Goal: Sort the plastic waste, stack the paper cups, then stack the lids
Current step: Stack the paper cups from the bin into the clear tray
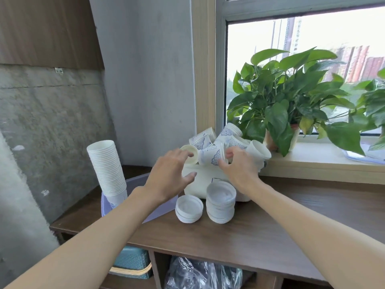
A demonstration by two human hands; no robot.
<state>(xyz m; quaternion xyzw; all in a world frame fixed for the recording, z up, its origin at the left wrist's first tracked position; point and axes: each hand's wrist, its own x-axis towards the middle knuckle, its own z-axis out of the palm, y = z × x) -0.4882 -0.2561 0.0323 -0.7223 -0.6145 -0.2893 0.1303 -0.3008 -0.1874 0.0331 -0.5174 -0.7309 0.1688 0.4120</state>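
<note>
Freeing a cup (209,157) at the counter's (291,215) back edge.
My right hand (237,170) pinches its rim to pull; left hand (168,174) spread, empty, ready to steady.

The worktop (281,222) lies bare on the near right, open to a reach from that side. On the left, a tall cup stack (107,170) stands in a lavender bin (136,183) and walls that side off. Two lid stacks (220,202) sit just near of the white container (201,181). The left hand (168,174) and right hand (239,167) reach in above them, the right gripping a cup (209,157) on the heap. Behind the heap the wall (150,80) and window frame (205,69) close in. Leaves of the plant (287,97) overhang the far right.
</note>
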